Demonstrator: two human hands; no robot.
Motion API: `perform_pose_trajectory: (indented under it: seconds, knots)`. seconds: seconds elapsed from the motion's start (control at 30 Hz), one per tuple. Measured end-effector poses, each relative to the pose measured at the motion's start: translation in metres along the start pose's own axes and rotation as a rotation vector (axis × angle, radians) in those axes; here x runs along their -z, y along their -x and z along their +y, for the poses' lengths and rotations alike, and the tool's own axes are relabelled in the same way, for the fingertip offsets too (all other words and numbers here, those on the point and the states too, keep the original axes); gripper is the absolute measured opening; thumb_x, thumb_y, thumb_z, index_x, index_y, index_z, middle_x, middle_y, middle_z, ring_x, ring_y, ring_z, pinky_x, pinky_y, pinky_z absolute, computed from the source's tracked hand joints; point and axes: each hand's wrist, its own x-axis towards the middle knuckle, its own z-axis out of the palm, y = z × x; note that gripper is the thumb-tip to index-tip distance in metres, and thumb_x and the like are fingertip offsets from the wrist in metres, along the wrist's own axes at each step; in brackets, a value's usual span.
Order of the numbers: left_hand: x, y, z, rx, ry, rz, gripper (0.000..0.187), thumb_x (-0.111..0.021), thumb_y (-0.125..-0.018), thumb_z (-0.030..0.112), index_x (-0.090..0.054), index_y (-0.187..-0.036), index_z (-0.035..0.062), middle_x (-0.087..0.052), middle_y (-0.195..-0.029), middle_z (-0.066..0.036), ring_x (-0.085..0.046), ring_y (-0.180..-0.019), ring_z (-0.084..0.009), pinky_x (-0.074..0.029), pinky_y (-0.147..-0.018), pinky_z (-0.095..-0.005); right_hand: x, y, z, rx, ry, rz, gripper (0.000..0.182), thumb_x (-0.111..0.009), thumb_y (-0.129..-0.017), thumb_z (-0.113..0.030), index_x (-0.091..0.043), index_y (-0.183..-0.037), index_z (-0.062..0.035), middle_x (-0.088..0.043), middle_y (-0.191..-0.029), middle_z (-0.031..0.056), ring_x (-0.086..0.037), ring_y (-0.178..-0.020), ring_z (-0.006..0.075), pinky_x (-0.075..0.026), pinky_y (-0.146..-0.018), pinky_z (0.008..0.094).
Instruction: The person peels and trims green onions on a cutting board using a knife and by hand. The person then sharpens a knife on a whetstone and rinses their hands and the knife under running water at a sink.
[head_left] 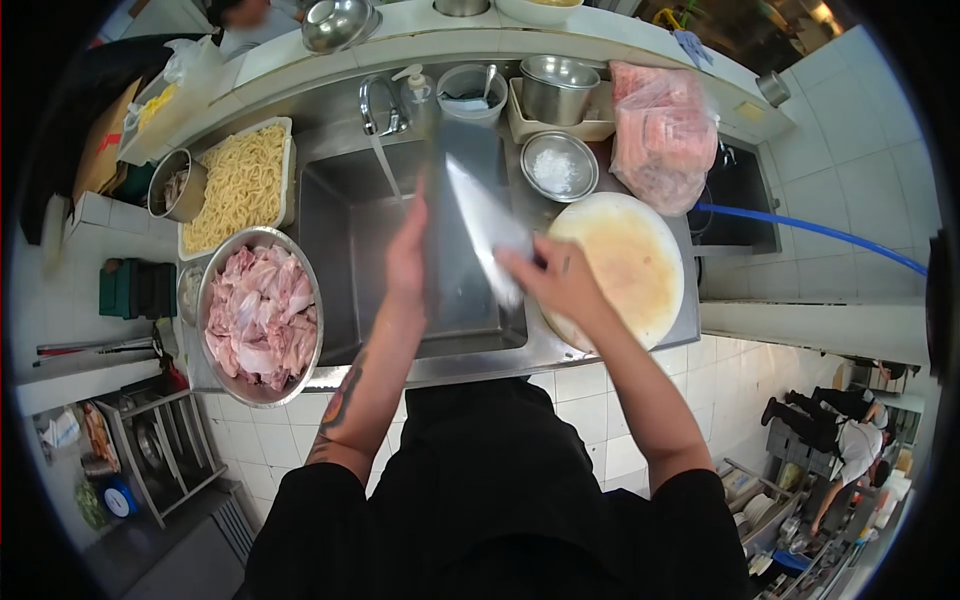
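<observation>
Over the metal sink (345, 235), my left hand (408, 245) is closed along the left side of a flat grey rectangular panel (465, 285), smeared by motion. My right hand (562, 278) is closed at its right side, by the wide end of a pale, tapering, blade-like thing (485, 210). That thing lies slantwise across the panel, its narrow end toward the tap; I cannot tell its exact kind. Water runs from the curved tap (385, 110) just left of the panel. Near my right hand lies a round, stained white cutting board (630, 270).
Left of the sink stand a steel bowl of raw chicken pieces (262, 315) and a tray of noodles (240, 180). A bowl of white powder (558, 168), steel pots (555, 90) and a bagged pink block (660, 130) stand behind the board. People work at far right (858, 440).
</observation>
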Motion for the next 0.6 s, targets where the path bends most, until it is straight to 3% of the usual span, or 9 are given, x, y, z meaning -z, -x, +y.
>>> perform_pose_trajectory:
  seconds: [0.07, 0.13, 0.2, 0.23, 0.27, 0.37, 0.47, 0.53, 0.6]
  knots:
    - [-0.018, 0.017, -0.008, 0.032, -0.069, -0.063, 0.067, -0.042, -0.113, 0.039, -0.021, -0.171, 0.0132, -0.035, -0.17, -0.01, -0.04, -0.153, -0.0262, -0.032, -0.126, -0.0405, 0.013, -0.037, -0.016, 0.078, -0.213, 0.13, 0.054, -0.078, -0.094, -0.05, -0.073, -0.084, 0.0026, -0.065, -0.067, 0.0035, -0.055, -0.062, 0.0088, -0.045, -0.056, 0.0331]
    - [-0.021, 0.02, -0.01, 0.031, -0.12, -0.07, 0.068, -0.042, -0.113, 0.039, -0.019, -0.171, 0.0136, -0.031, -0.172, -0.01, -0.037, -0.155, -0.0264, -0.031, -0.127, -0.0405, 0.024, -0.055, -0.016, -0.006, -0.064, 0.099, 0.052, -0.078, -0.095, -0.049, -0.075, -0.088, 0.0023, -0.068, -0.071, 0.0045, -0.056, -0.065, 0.0084, -0.047, -0.057, 0.0323]
    - [-0.016, 0.015, -0.002, -0.008, -0.059, -0.033, 0.066, -0.041, -0.113, 0.038, -0.021, -0.171, 0.0138, -0.037, -0.169, -0.01, -0.042, -0.151, -0.0265, -0.034, -0.125, -0.0409, 0.0, -0.025, -0.017, 0.052, -0.247, 0.064, 0.051, -0.078, -0.095, -0.049, -0.075, -0.089, 0.0017, -0.067, -0.071, 0.0063, -0.056, -0.065, 0.0088, -0.047, -0.058, 0.0321]
    - [0.002, 0.004, 0.003, -0.031, -0.052, -0.019, 0.065, -0.041, -0.113, 0.038, -0.023, -0.17, 0.0133, -0.044, -0.164, -0.01, -0.05, -0.145, -0.0271, -0.039, -0.122, -0.0419, -0.003, -0.001, -0.018, 0.02, -0.003, -0.037, 0.049, -0.078, -0.095, -0.048, -0.076, -0.091, 0.001, -0.067, -0.07, 0.0068, -0.057, -0.065, 0.0086, -0.048, -0.058, 0.0321]
    - [0.014, -0.007, 0.012, -0.083, 0.017, 0.018, 0.057, -0.04, -0.114, 0.039, -0.034, -0.166, 0.0169, -0.059, -0.15, -0.01, -0.064, -0.128, -0.0261, -0.053, -0.109, -0.0426, -0.025, 0.023, 0.001, -0.004, -0.105, -0.084, 0.049, -0.078, -0.095, -0.048, -0.076, -0.09, 0.0008, -0.066, -0.069, 0.006, -0.057, -0.065, 0.0087, -0.048, -0.058, 0.0328]
    - [0.038, -0.013, 0.037, -0.105, 0.061, -0.139, 0.056, -0.039, -0.114, 0.042, -0.037, -0.164, 0.0177, -0.063, -0.142, -0.01, -0.067, -0.122, -0.0269, -0.057, -0.105, -0.0436, -0.031, 0.049, 0.006, -0.02, -0.068, -0.173, 0.053, -0.078, -0.094, -0.052, -0.076, -0.088, 0.0009, -0.067, -0.068, 0.0089, -0.06, -0.062, 0.0131, -0.048, -0.058, 0.0347]
    - [0.011, 0.002, 0.018, -0.11, -0.047, 0.035, 0.058, -0.039, -0.114, 0.042, -0.033, -0.167, 0.0179, -0.059, -0.149, -0.011, -0.063, -0.129, -0.0271, -0.053, -0.11, -0.0438, -0.025, 0.01, 0.006, 0.009, 0.038, -0.023, 0.06, -0.08, -0.09, -0.057, -0.072, -0.08, 0.0021, -0.064, -0.063, 0.0121, -0.06, -0.058, 0.0158, -0.048, -0.056, 0.0369]
    - [-0.005, 0.019, 0.0, -0.046, -0.107, -0.024, 0.067, -0.04, -0.113, 0.041, -0.019, -0.171, 0.0162, -0.038, -0.168, -0.011, -0.045, -0.149, -0.0287, -0.038, -0.123, -0.042, -0.006, -0.044, -0.006, 0.136, -0.25, 0.124, 0.061, -0.079, -0.091, -0.057, -0.07, -0.078, 0.0024, -0.065, -0.066, 0.0072, -0.058, -0.061, 0.0119, -0.047, -0.056, 0.0344]
    - [-0.022, 0.028, -0.001, 0.001, -0.068, -0.043, 0.067, -0.04, -0.113, 0.041, -0.018, -0.171, 0.0168, -0.038, -0.168, -0.011, -0.045, -0.149, -0.0284, -0.038, -0.122, -0.0421, 0.019, -0.068, -0.025, 0.014, -0.146, 0.106, 0.058, -0.079, -0.092, -0.053, -0.07, -0.081, 0.0025, -0.066, -0.068, 0.0055, -0.058, -0.064, 0.0097, -0.048, -0.057, 0.0328]
